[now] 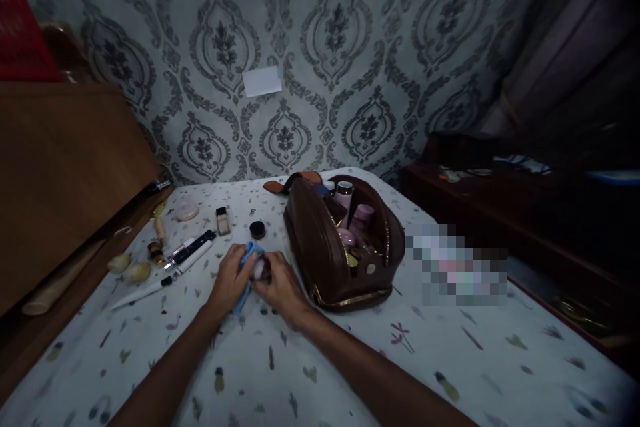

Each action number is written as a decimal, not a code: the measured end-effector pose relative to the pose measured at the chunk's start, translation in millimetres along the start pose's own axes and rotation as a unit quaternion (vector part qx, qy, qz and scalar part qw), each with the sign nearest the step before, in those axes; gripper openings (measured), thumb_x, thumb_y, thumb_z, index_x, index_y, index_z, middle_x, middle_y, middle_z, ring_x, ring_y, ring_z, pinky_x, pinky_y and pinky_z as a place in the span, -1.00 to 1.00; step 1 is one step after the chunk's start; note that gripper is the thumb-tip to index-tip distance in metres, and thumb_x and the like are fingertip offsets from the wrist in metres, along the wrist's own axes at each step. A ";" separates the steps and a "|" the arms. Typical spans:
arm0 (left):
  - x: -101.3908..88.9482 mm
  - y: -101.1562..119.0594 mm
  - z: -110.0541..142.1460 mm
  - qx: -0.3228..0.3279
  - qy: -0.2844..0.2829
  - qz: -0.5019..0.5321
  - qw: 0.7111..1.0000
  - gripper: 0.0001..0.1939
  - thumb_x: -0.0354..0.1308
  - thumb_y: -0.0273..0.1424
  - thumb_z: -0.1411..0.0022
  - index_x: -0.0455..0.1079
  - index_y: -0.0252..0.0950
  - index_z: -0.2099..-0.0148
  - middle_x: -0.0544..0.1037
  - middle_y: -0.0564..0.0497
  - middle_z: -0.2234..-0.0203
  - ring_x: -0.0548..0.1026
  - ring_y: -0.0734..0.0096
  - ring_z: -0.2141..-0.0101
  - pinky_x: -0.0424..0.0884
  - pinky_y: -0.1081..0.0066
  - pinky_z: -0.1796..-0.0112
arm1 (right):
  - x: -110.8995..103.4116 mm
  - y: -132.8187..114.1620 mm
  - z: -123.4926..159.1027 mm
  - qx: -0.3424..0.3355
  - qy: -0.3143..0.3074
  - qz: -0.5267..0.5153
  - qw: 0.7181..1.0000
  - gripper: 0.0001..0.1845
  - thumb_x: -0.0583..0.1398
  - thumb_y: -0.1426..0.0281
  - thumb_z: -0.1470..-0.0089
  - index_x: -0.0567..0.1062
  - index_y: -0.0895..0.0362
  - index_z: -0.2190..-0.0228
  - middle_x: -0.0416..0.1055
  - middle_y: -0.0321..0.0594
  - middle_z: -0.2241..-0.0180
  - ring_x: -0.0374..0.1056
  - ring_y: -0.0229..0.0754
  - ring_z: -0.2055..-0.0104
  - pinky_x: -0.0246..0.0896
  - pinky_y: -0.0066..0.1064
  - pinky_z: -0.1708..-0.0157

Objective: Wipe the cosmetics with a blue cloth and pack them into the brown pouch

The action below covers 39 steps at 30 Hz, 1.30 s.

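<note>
Both my hands meet over a white patterned sheet (pixel 350 360). My left hand (pixel 230 280) is closed on a blue cloth (pixel 249 260) that hangs down between the hands. My right hand (pixel 280 287) is closed around a small pale object (pixel 259 269) pressed against the cloth; I cannot make out what it is. Just to the right stands an open brown toiletry bag (pixel 320 247) holding pink and white bottles and jars (pixel 361 217).
Cosmetics lie on the sheet at the left: a small black jar (pixel 257 229), a foundation bottle (pixel 223 221), a round compact (pixel 187 211), dark tubes (pixel 193 247), a white pencil (pixel 140 292). A wooden headboard (pixel 65 173) is on the left, a dark side table (pixel 500 200) on the right.
</note>
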<state>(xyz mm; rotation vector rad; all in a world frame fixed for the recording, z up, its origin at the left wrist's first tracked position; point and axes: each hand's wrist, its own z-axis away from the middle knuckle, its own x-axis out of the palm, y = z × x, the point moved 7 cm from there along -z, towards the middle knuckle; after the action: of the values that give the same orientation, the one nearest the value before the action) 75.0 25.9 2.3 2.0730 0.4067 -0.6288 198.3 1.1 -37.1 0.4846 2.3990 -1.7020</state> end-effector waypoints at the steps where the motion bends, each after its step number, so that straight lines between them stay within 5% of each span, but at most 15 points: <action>1: -1.2 -1.0 -0.6 -0.003 0.005 0.000 1.000 -0.66 -0.03 -0.13 -0.36 0.31 -0.23 0.38 0.39 0.02 0.42 0.41 0.27 0.34 0.36 0.30 0.25 | -0.6 -1.5 0.9 -0.002 -0.005 0.014 1.000 -0.57 0.30 0.52 0.18 0.46 0.12 0.18 0.38 -0.19 0.21 0.34 -0.14 0.21 0.31 -0.27 0.15; 9: -6.7 -10.1 -4.5 -0.040 -0.002 0.052 0.998 -0.54 -0.10 -0.01 -0.37 0.34 -0.24 0.36 0.40 0.03 0.45 0.41 0.29 0.33 0.38 0.33 0.25 | 4.9 2.6 -0.9 0.033 -0.030 -0.116 0.992 -0.64 0.29 0.28 0.01 0.45 0.11 0.16 0.46 -0.29 0.33 0.36 -0.20 0.31 0.29 -0.40 0.29; 15: -8.2 -5.6 -4.2 -0.001 -0.022 0.045 0.999 -0.47 -0.18 0.02 -0.38 0.35 -0.26 0.36 0.43 -0.03 0.41 0.43 0.25 0.31 0.39 0.25 0.17 | 12.1 6.5 -0.3 0.085 -0.049 -0.239 0.966 -0.62 0.28 0.13 0.01 0.46 0.10 0.22 0.47 -0.28 0.37 0.41 -0.19 0.36 0.30 -0.43 0.42; 22: -8.2 -23.8 2.9 0.001 -0.012 0.030 0.999 -0.45 -0.01 0.07 -0.28 0.42 -0.28 0.01 0.56 -0.12 0.21 0.49 0.12 0.14 0.40 0.14 0.02 | 11.4 -0.5 0.0 0.117 -0.062 -0.310 0.941 -0.53 0.32 -0.01 0.09 0.45 0.09 0.31 0.44 -0.30 0.44 0.42 -0.18 0.42 0.33 -0.39 0.44; 29: -8.1 -22.8 2.9 -0.044 -0.013 0.045 0.998 -0.50 -0.03 0.03 -0.31 0.46 -0.28 0.08 0.53 -0.02 0.43 0.50 0.19 0.31 0.42 0.22 0.16 | 16.3 -0.2 -0.7 0.119 -0.078 -0.308 0.941 -0.56 0.35 0.06 0.14 0.41 0.10 0.34 0.40 -0.33 0.45 0.38 -0.21 0.45 0.25 -0.42 0.49; 39: -6.7 -13.6 -0.2 -0.062 -0.032 0.075 0.995 -0.48 -0.18 0.02 -0.39 0.28 -0.24 0.41 0.36 0.08 0.55 0.34 0.36 0.47 0.29 0.34 0.36 | 6.1 -2.0 1.8 0.030 -0.023 -0.171 0.985 -0.54 0.34 0.38 0.18 0.40 0.06 0.17 0.43 -0.27 0.22 0.37 -0.16 0.21 0.32 -0.35 0.20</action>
<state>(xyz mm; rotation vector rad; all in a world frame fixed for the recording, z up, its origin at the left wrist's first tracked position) 62.7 33.1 -2.9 1.9384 0.2437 -0.5647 191.8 -0.2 -37.8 0.0365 2.5166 -1.8949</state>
